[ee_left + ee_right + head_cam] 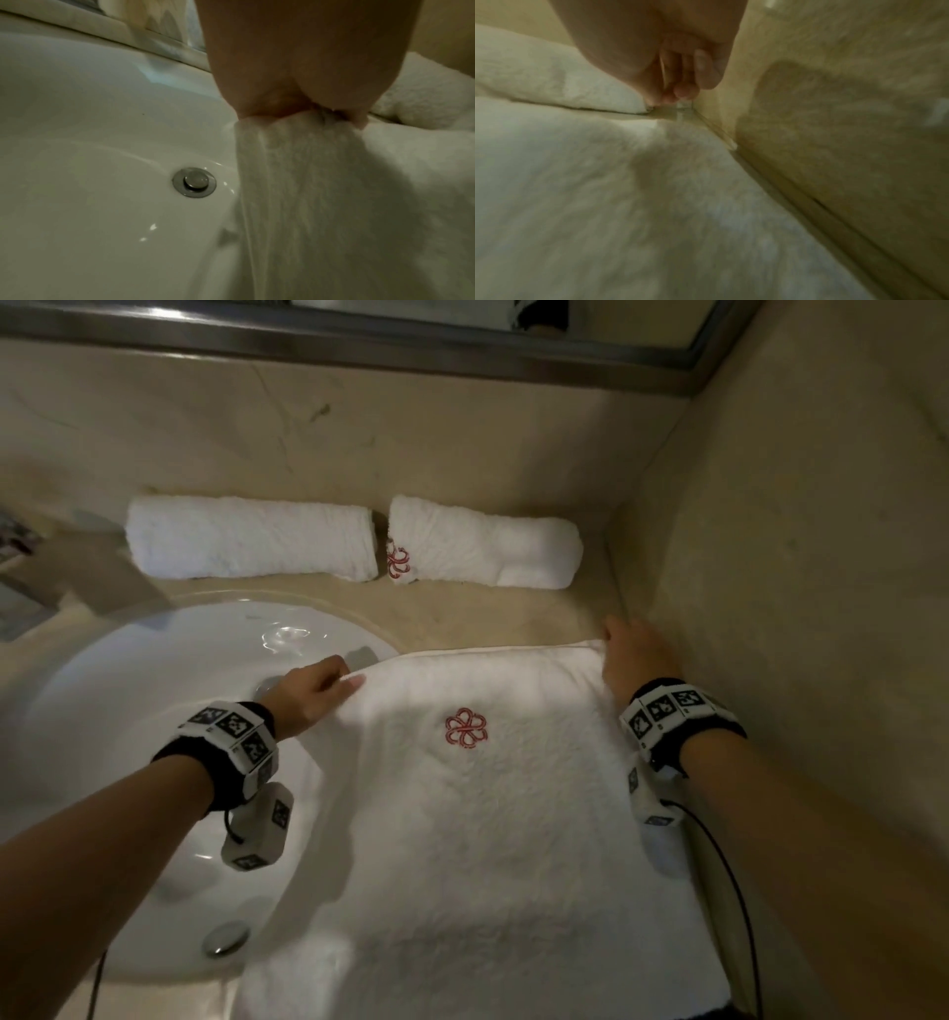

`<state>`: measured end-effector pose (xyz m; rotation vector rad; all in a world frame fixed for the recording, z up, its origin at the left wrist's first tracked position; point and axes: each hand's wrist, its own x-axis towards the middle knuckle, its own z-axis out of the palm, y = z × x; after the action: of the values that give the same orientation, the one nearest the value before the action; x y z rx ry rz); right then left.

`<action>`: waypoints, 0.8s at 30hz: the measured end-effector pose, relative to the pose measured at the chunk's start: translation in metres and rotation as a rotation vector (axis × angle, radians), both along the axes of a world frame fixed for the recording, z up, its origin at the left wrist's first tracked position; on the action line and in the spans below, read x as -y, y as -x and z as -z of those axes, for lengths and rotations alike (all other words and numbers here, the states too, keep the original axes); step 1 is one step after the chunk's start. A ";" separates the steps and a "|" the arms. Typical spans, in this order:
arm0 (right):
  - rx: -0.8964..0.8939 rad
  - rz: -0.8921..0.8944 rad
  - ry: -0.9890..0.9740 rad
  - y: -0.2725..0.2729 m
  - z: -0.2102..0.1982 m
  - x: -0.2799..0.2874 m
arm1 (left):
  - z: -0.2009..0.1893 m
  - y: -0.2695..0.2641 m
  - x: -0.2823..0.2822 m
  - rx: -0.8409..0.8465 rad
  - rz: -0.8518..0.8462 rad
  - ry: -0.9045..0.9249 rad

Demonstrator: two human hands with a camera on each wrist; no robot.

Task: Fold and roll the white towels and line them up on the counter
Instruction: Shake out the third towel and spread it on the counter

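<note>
A white towel (477,824) with a red flower emblem (466,728) lies spread over the counter and the right side of the sink. My left hand (313,693) pinches its far left corner above the basin, and the left wrist view shows the cloth (321,182) hanging from the fingers. My right hand (634,654) grips the far right corner close to the side wall; the right wrist view shows curled fingers (687,81) on the towel (603,192). Two rolled white towels (251,539) (488,546) lie end to end along the back of the counter.
A white oval sink (154,711) with a metal drain plug (194,181) takes up the left. The beige stone side wall (796,531) stands right beside my right hand. A mirror frame (359,346) runs along the back. Blurred items (20,567) sit at far left.
</note>
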<state>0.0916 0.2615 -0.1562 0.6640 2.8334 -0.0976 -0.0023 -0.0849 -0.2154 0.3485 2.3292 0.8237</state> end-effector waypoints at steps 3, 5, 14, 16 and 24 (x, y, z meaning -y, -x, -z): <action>0.081 0.015 0.062 -0.003 0.007 0.007 | -0.001 0.001 0.009 -0.025 0.016 0.064; 0.106 0.017 0.050 -0.005 0.009 0.010 | -0.001 -0.001 0.011 0.018 0.049 0.088; 0.183 -0.069 0.051 0.006 -0.006 0.003 | 0.000 -0.005 0.008 -0.072 0.109 0.103; 0.203 -0.075 0.087 0.006 -0.011 0.003 | 0.001 -0.005 0.011 -0.072 0.110 0.136; -0.005 -0.167 0.211 0.014 -0.008 -0.003 | 0.010 -0.002 0.014 -0.091 0.075 0.225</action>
<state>0.0780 0.2647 -0.1484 0.3816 2.8163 -0.3634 -0.0004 -0.0985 -0.2253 0.3792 2.4471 0.5131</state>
